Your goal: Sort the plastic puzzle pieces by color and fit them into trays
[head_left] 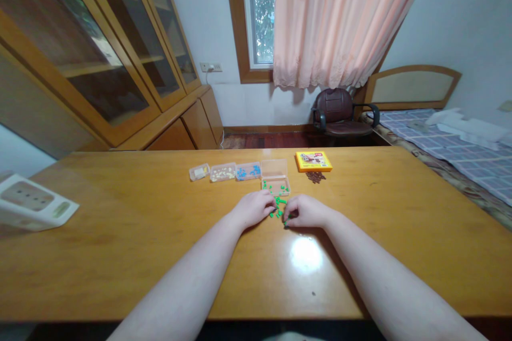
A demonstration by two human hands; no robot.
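Observation:
Small green plastic blocks (279, 213) lie in a loose pile on the table between my hands. At the left edge of this pile is my left hand (256, 206), its fingers bent and drawn together; whatever is between the fingertips is hidden. From the right comes my right hand (303, 211), thumb and fingers pinched at a small green block (285, 224) low on the tabletop. Just beyond the pile stands a clear plastic box (275, 192) with its lid raised, holding several green blocks.
Left of the open box sit clear boxes of blue pieces (248, 171) and cream pieces (223, 172), plus a smaller box (199, 172). A yellow box (314, 161) lies at the back right, with brown pieces (316, 177) before it. A white device (36, 202) stands far left on the wooden table (132, 256).

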